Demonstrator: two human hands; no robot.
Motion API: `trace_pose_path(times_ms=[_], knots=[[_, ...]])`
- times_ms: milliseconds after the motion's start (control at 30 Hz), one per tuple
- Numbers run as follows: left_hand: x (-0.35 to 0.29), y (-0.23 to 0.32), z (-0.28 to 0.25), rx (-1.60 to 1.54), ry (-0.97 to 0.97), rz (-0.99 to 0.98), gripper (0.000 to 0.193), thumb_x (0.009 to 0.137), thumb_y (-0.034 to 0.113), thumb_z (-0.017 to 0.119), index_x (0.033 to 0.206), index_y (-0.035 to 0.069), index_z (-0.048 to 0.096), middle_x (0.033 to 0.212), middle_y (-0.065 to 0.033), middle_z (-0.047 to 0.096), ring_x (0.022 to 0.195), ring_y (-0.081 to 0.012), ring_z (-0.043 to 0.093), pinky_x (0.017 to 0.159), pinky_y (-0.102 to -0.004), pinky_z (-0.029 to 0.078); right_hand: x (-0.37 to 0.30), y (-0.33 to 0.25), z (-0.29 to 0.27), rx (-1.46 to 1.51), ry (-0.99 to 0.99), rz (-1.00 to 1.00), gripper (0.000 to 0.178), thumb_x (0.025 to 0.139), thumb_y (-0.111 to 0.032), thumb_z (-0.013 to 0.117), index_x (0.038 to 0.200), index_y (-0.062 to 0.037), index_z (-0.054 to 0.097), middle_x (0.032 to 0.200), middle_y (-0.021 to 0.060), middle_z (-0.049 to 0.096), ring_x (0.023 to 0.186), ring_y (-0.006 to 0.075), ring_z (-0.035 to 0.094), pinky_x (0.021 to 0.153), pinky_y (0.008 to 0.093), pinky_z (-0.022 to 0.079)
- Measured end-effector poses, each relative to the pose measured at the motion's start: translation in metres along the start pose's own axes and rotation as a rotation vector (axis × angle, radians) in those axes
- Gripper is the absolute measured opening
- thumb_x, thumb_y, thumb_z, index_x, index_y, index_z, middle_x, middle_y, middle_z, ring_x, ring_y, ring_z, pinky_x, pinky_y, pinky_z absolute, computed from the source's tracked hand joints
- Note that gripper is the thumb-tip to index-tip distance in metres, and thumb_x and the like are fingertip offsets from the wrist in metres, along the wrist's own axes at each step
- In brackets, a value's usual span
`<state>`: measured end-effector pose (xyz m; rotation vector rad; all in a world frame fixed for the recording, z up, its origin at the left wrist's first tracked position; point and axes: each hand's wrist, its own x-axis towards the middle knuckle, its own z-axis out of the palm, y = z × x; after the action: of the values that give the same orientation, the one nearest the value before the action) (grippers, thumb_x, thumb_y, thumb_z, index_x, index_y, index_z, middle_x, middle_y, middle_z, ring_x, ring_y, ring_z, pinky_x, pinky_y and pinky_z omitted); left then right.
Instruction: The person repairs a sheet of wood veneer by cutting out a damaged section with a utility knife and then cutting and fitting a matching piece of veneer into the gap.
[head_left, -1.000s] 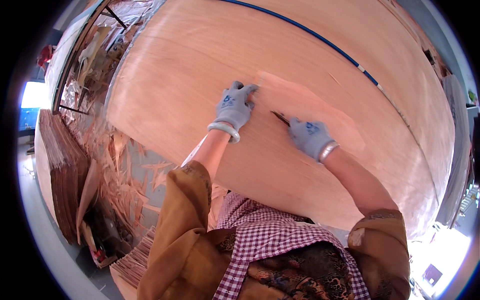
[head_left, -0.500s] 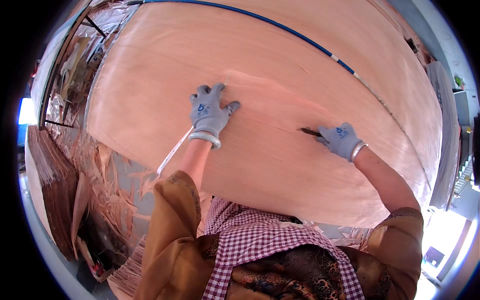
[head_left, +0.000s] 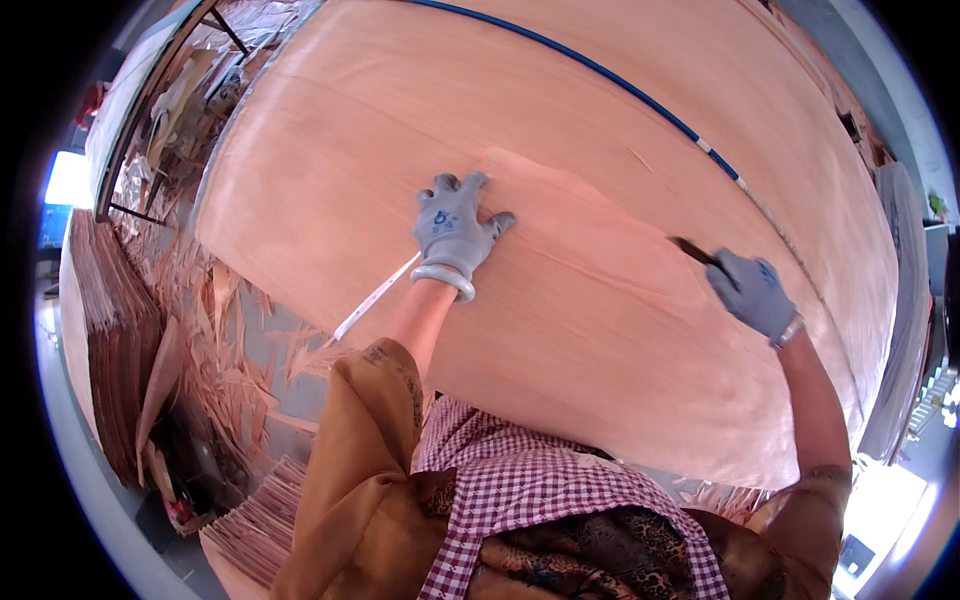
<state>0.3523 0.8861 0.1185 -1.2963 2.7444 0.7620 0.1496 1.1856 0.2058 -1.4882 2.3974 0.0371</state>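
Observation:
My left hand (head_left: 455, 225), in a grey glove, lies with its fingers spread on a wide pinkish wood veneer sheet (head_left: 590, 340). Off to the right, my gloved right hand (head_left: 757, 292) is closed around a dark, narrow knife (head_left: 692, 249). Its tip points left over the sheet; whether it touches the wood I cannot tell. Between the hands, a lighter, smoother patch (head_left: 575, 200) with an uneven edge shows in the veneer. A thin white strip (head_left: 375, 297) runs from beside my left wrist towards the sheet's near edge.
A blue and white rod (head_left: 610, 80) lies across the far part of the sheet. Stacks of veneer (head_left: 110, 340) stand at the left, with torn scraps (head_left: 235, 370) over the floor. A metal-legged table (head_left: 140, 110) is at the far left.
My right hand has moved right and slightly nearer with the knife, away from my left hand. The left hand stays spread on the sheet while the whole view has shifted a little.

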Motion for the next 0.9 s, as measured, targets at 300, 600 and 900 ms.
trace_pose_path(times_ms=[300, 600, 900], knots=[[0.007, 0.004, -0.007, -0.009, -0.07, 0.024, 0.068, 0.07, 0.04, 0.076, 0.13, 0.03, 0.046, 0.123, -0.0106, 0.044, 0.112, -0.0333, 0.043, 0.086, -0.0425, 0.047, 0.189, -0.126, 0.029, -0.247, -0.143, -0.372, 0.008, 0.088, -0.02, 0.05, 0.093, -0.0157, 0.055, 0.08, 0.0074, 0.065, 0.071, 0.0261, 0.063, 0.067, 0.038, 0.043], [0.007, -0.005, 0.003, -0.033, -0.019, 0.05, 0.064, 0.071, 0.038, 0.075, 0.128, 0.026, 0.05, 0.119, -0.0111, 0.046, 0.108, -0.0327, 0.044, 0.084, -0.0414, 0.048, 0.179, -0.07, 0.031, -0.188, -0.278, -0.287, 0.02, 0.091, -0.03, 0.045, 0.102, -0.0151, 0.054, 0.085, 0.0117, 0.065, 0.077, 0.0315, 0.063, 0.065, 0.0398, 0.046], [0.002, 0.008, 0.003, 0.251, 0.077, 0.156, 0.057, 0.077, 0.034, 0.069, 0.129, 0.023, 0.048, 0.12, -0.008, 0.046, 0.106, -0.0301, 0.048, 0.075, -0.0378, 0.051, 0.134, -0.043, 0.001, -0.338, -0.46, -0.014, 0.021, 0.093, -0.031, 0.042, 0.101, -0.0155, 0.055, 0.087, 0.0097, 0.066, 0.081, 0.0283, 0.064, 0.065, 0.0387, 0.046]])
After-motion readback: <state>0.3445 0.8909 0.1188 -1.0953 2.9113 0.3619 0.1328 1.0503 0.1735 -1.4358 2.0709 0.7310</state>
